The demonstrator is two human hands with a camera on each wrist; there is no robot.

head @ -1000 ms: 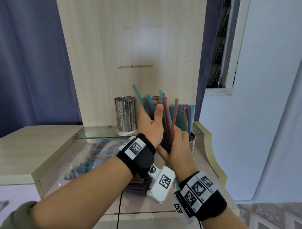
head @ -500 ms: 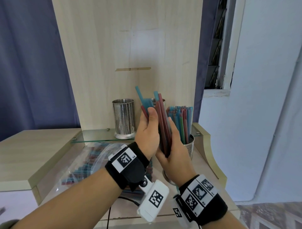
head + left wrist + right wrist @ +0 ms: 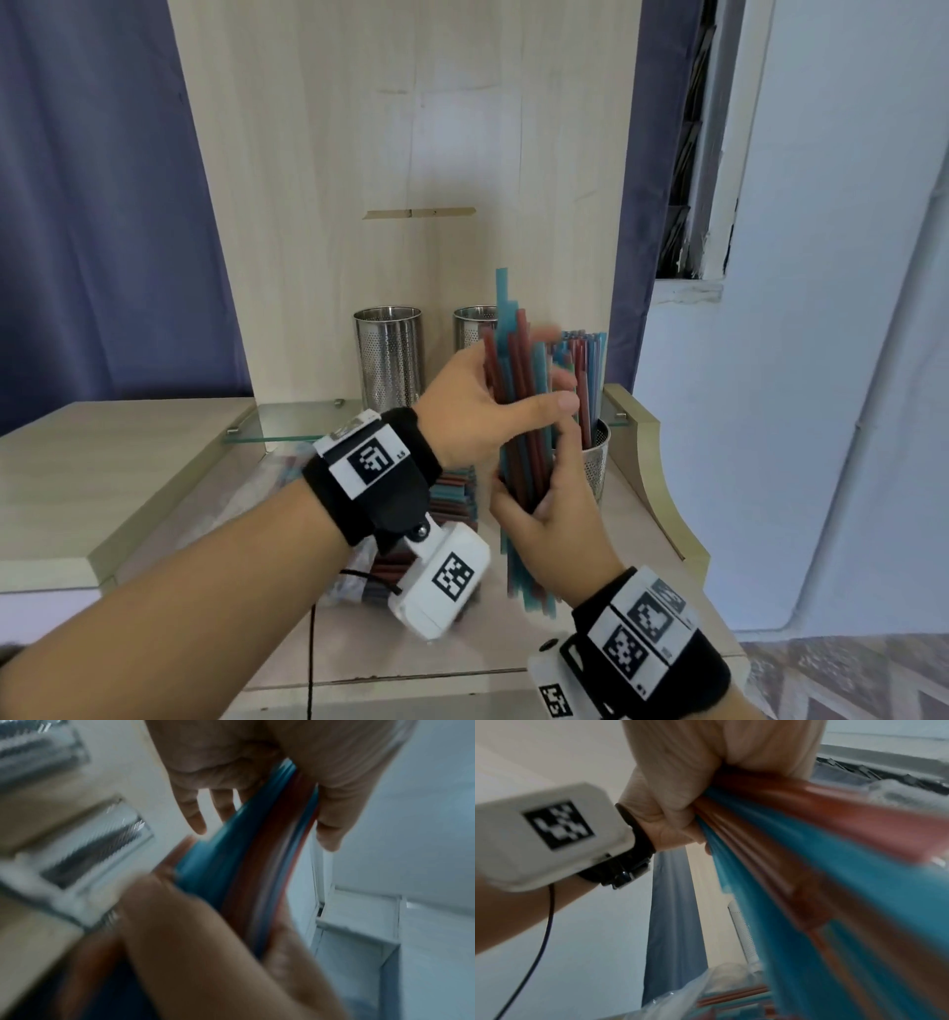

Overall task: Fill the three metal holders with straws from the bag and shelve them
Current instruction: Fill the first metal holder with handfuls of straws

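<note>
One holder (image 3: 590, 457) on the tabletop (image 3: 637, 519) is full; two holders (image 3: 388, 354) stand empty on the glass shelf (image 3: 287, 429). Both the left hand (image 3: 477, 406) and right hand (image 3: 552, 509) grip a straw bundle (image 3: 518, 390); the bag (image 3: 452, 493) lies near left, nothing filled is shelved yet

Blue curtain (image 3: 102, 205) behind pale wood panel (image 3: 411, 128) — white wall (image 3: 821, 308) right.

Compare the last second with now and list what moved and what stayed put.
The bundle of straws, splayed a second ago, has been gathered upright. The left hand moved from behind it to grip across its middle; the right hand keeps gripping its lower part. Unchanged: two empty holders on the glass shelf, the filled holder, the bag.
</note>
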